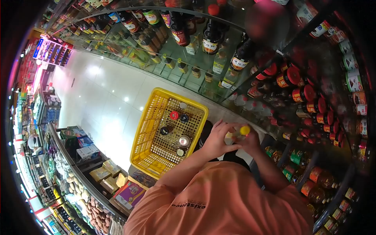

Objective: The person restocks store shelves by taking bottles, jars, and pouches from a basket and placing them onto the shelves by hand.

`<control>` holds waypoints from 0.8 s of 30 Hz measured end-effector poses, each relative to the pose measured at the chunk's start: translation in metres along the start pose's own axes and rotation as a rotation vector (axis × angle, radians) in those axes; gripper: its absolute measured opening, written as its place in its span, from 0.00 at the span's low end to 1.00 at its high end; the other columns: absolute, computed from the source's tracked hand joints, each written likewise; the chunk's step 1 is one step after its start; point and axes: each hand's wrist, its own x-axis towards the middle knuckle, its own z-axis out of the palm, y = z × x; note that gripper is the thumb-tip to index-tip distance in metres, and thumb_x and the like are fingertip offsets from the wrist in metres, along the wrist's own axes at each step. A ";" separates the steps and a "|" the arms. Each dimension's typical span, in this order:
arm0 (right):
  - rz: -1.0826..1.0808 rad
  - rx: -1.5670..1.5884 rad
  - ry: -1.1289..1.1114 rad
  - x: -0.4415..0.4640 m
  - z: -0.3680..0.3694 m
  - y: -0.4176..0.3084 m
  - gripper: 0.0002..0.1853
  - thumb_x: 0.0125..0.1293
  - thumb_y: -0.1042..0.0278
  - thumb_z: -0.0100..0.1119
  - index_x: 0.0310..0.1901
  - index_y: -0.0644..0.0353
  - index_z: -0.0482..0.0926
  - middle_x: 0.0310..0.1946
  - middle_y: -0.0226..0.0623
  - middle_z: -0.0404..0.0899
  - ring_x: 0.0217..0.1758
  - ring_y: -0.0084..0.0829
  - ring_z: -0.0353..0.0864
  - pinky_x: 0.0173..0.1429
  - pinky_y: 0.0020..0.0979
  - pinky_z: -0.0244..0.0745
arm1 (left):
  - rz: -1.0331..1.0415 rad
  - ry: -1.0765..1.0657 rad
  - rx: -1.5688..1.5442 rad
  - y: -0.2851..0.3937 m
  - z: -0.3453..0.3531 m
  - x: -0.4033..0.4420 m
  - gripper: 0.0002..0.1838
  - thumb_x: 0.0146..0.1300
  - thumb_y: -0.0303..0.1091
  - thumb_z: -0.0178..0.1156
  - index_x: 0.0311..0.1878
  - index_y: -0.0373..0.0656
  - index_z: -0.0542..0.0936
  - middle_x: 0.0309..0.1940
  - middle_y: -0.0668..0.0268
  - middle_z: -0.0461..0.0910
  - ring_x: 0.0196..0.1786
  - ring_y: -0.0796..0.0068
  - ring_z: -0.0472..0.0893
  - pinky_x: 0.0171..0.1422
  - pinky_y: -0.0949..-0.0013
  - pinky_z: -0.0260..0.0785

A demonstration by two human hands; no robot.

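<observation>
A small bottle with a yellow cap (245, 130) is held in front of my body, cap upward. My right hand (252, 141) is closed around it on the cap side. My left hand (219, 138) curves around the other side, thumb and fingers bent toward the bottle; part of its pale body shows between them. Beside my left arm stands a yellow plastic basket (145, 147) with perforated walls. In it are several bottles and jars seen from above, among them one with a red cap (174, 115), dark-capped ones (164, 130) and a jar with a shiny lid (184, 141).
Glass shelves ahead carry dark sauce bottles (211, 37). Red-lidded jars (303, 94) line the right shelves, with oil bottles (313, 190) lower down. Boxes (131, 194) and a produce stand (76, 186) lie to the left, beside the tiled aisle floor (105, 90).
</observation>
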 end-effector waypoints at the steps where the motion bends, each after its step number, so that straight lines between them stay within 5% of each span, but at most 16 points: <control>1: 0.063 0.111 0.090 0.007 0.000 0.029 0.27 0.55 0.65 0.77 0.55 0.56 0.76 0.48 0.41 0.82 0.52 0.39 0.84 0.57 0.36 0.78 | -0.103 0.067 -0.145 -0.010 0.007 -0.012 0.34 0.51 0.37 0.79 0.60 0.41 0.75 0.39 0.64 0.79 0.47 0.67 0.80 0.57 0.65 0.72; 3: 0.126 0.221 0.172 0.023 -0.001 0.060 0.28 0.54 0.66 0.77 0.56 0.56 0.76 0.47 0.41 0.82 0.53 0.40 0.84 0.57 0.37 0.78 | -0.317 0.141 -0.347 -0.030 0.010 -0.043 0.28 0.60 0.30 0.73 0.62 0.39 0.74 0.39 0.66 0.80 0.45 0.73 0.80 0.56 0.66 0.73; 5: 0.045 -0.064 0.380 0.043 -0.003 0.074 0.27 0.55 0.67 0.77 0.55 0.57 0.75 0.48 0.42 0.81 0.54 0.44 0.82 0.58 0.39 0.76 | -0.458 0.231 -0.274 -0.055 0.004 -0.080 0.27 0.62 0.31 0.72 0.62 0.39 0.74 0.34 0.65 0.82 0.37 0.76 0.81 0.46 0.70 0.75; 8: -0.091 -0.108 0.422 0.074 -0.004 0.089 0.26 0.56 0.68 0.76 0.55 0.57 0.75 0.50 0.43 0.79 0.56 0.45 0.80 0.59 0.41 0.74 | -0.692 0.363 0.011 -0.096 -0.008 -0.157 0.17 0.67 0.30 0.66 0.57 0.38 0.78 0.28 0.67 0.81 0.33 0.78 0.80 0.41 0.69 0.74; 14: -0.132 -0.194 0.472 0.118 0.004 0.123 0.26 0.56 0.67 0.76 0.55 0.60 0.76 0.49 0.47 0.79 0.55 0.49 0.80 0.59 0.44 0.74 | -0.903 0.679 -0.092 -0.124 -0.026 -0.283 0.11 0.70 0.26 0.60 0.53 0.38 0.78 0.26 0.68 0.78 0.28 0.82 0.74 0.34 0.73 0.68; 16: 0.008 -0.242 0.461 0.134 0.005 0.132 0.23 0.58 0.66 0.74 0.53 0.64 0.77 0.47 0.48 0.82 0.52 0.48 0.82 0.58 0.42 0.75 | -0.959 0.721 -0.049 -0.133 -0.023 -0.313 0.11 0.70 0.26 0.60 0.53 0.39 0.78 0.25 0.69 0.77 0.28 0.82 0.73 0.34 0.73 0.67; 18: -0.076 0.068 0.475 0.153 0.011 0.145 0.13 0.64 0.72 0.69 0.47 0.67 0.80 0.42 0.36 0.84 0.46 0.27 0.83 0.52 0.31 0.75 | -1.017 0.768 -0.002 -0.143 -0.020 -0.338 0.11 0.70 0.27 0.61 0.54 0.39 0.79 0.25 0.70 0.76 0.28 0.83 0.72 0.33 0.74 0.67; 22: 0.036 0.073 0.472 0.184 0.018 0.196 0.08 0.66 0.73 0.67 0.43 0.67 0.82 0.35 0.31 0.86 0.34 0.26 0.84 0.44 0.32 0.77 | -1.160 0.767 0.000 -0.174 -0.018 -0.369 0.13 0.69 0.30 0.62 0.55 0.39 0.79 0.27 0.66 0.80 0.29 0.78 0.76 0.34 0.70 0.68; 24: 0.181 0.048 0.406 0.198 0.019 0.212 0.09 0.68 0.71 0.66 0.43 0.67 0.81 0.39 0.33 0.86 0.40 0.28 0.84 0.48 0.32 0.77 | -1.173 0.741 0.029 -0.188 -0.021 -0.369 0.16 0.68 0.34 0.63 0.56 0.39 0.79 0.29 0.64 0.82 0.31 0.73 0.79 0.37 0.67 0.71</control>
